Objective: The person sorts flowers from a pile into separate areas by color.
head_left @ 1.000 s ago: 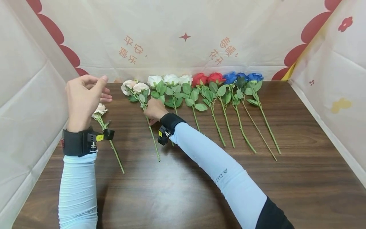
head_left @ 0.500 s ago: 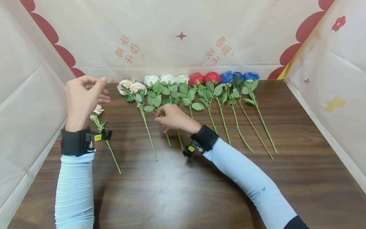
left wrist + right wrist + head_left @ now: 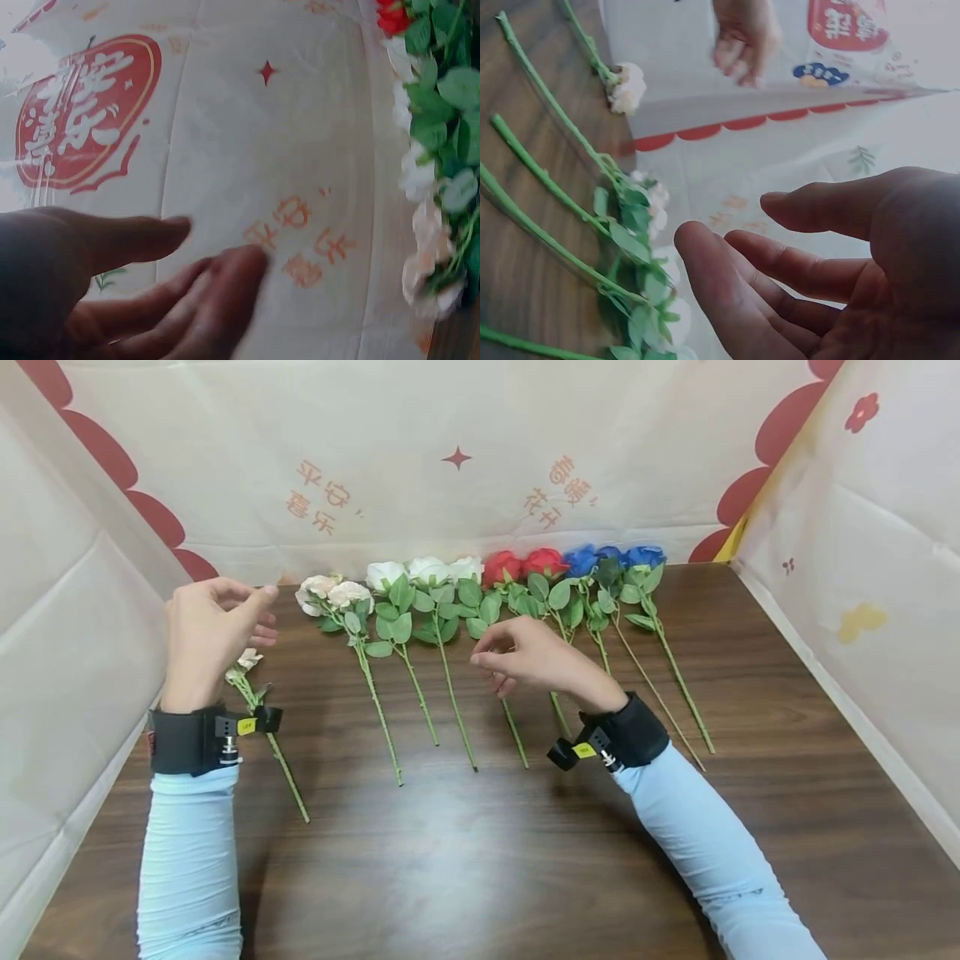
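My left hand (image 3: 213, 639) is raised at the left, fingers loosely bent and holding nothing. Just below it a pale pink flower (image 3: 247, 660) lies apart, partly hidden by the wrist strap. My right hand (image 3: 536, 656) hovers over the stem of the third white rose (image 3: 467, 568), with a gap between thumb and fingers, as the right wrist view also shows. A pale pink spray (image 3: 348, 596) starts the row. Two more white roses (image 3: 429, 572) follow, then two red roses (image 3: 543, 562) and three blue roses (image 3: 645, 557).
The flowers lie side by side on the brown wooden table (image 3: 420, 860), heads at the back edge and stems toward me. A printed white cloth (image 3: 405, 410) stands behind them and on both sides. Each wrist carries a black strap (image 3: 626, 731) with a small camera.
My right hand has left the pale pink spray's stem and moved right, above the third white rose. My left hand has stayed almost still. The head view has shifted slightly.
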Motion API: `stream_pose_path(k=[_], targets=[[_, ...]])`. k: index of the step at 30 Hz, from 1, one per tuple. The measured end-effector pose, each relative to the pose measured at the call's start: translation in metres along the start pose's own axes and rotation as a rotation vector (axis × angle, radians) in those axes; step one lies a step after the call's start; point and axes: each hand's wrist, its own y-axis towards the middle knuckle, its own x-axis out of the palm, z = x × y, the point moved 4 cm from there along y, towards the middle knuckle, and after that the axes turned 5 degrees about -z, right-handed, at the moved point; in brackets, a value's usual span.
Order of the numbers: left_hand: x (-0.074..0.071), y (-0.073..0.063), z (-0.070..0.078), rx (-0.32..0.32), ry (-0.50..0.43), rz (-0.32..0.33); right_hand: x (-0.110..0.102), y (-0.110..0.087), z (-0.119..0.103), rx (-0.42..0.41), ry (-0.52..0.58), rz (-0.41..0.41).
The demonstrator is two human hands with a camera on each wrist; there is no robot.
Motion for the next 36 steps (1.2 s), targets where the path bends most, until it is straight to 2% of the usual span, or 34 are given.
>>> stream_pose_path(k=[5, 11, 13, 17, 20, 24, 26, 28, 36], targets=[[-0.008, 0.009, -0.025, -0.076, 0.227, -0.141, -0.013, -0.007, -0.001, -0.016, 0.035, 0.016], [-0.007, 0.024, -0.074, -0.170, 0.495, -0.262, -0.019, -0.014, -0.005, -0.041, 0.031, 0.031], [-0.005, 0.026, -0.088, -0.219, 0.536, -0.301, -0.019, -0.017, -0.007, -0.045, 0.030, 0.035], [-0.002, 0.024, -0.105, -0.281, 0.589, -0.312, -0.021, -0.021, -0.011, -0.049, 0.033, 0.046], [0.000, 0.024, -0.112, -0.307, 0.580, -0.364, -0.022, -0.022, -0.011, -0.047, 0.039, 0.049], [0.006, 0.024, -0.119, -0.346, 0.470, -0.466, -0.022, -0.020, -0.010, -0.043, 0.053, 0.048], [0.008, 0.024, -0.121, -0.358, 0.432, -0.485, -0.022, -0.019, -0.009, -0.046, 0.055, 0.050], [0.010, 0.025, -0.122, -0.357, 0.444, -0.474, -0.022, -0.019, -0.008, -0.050, 0.057, 0.051], [0.009, 0.024, -0.126, -0.324, 0.600, -0.374, -0.021, -0.013, -0.002, -0.033, 0.034, 0.050]])
